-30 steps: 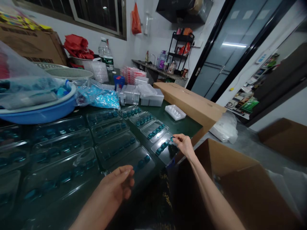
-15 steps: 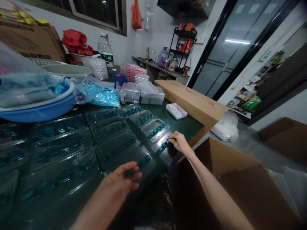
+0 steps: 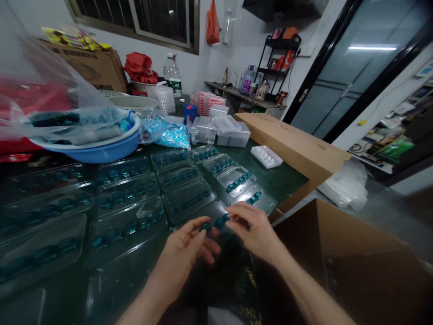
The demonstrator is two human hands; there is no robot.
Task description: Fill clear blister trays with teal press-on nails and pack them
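The small glossy teal plastic pieces [image 3: 214,222] lie in a short row just above the clear plastic tray [image 3: 199,211], long axis running from hand to hand. Your right hand [image 3: 257,237] pinches the right end, nearer; your left hand [image 3: 181,262], loosely open, waits just below the left end.

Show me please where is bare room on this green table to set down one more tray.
Bare green tabletop lies between the white plastic tray and the last clear blister tray, along the cardboard box. Left of there it is crowded: blister trays lie edge to edge up to the blue basin.
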